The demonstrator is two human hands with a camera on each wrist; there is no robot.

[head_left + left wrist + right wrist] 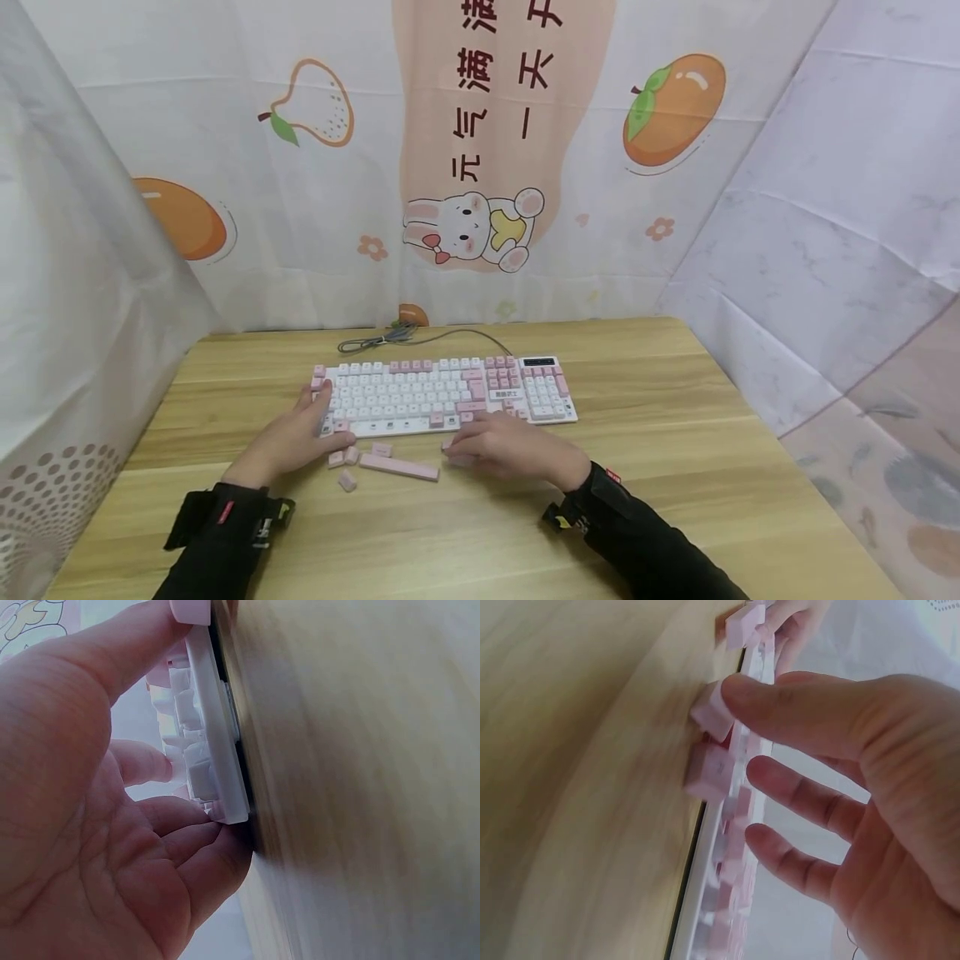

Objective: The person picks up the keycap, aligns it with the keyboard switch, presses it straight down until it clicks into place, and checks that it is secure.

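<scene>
A white and pink keyboard [405, 390] lies on the table. My left hand [288, 437] grips its left end, the thumb at the front edge and the other fingers round the side, as the left wrist view shows. In front of the keyboard's right half, my right hand [510, 450] pinches a pink keycap [711, 712] with thumb and index finger; the index is mostly hidden behind the thumb. Another pink keycap [709, 774] is right beside it. The other right fingers are spread. Along the keyboard's bottom row, the spacebar place [390, 426] has no cap on it.
A long pink spacebar cap [399, 467] lies on the wooden table [465, 533] between the hands. Several small pink keycaps, one [347, 481] nearest me, lie near the left thumb. Behind the keyboard is its coiled grey cable [382, 340]. A printed curtain [315, 208] hangs at the back.
</scene>
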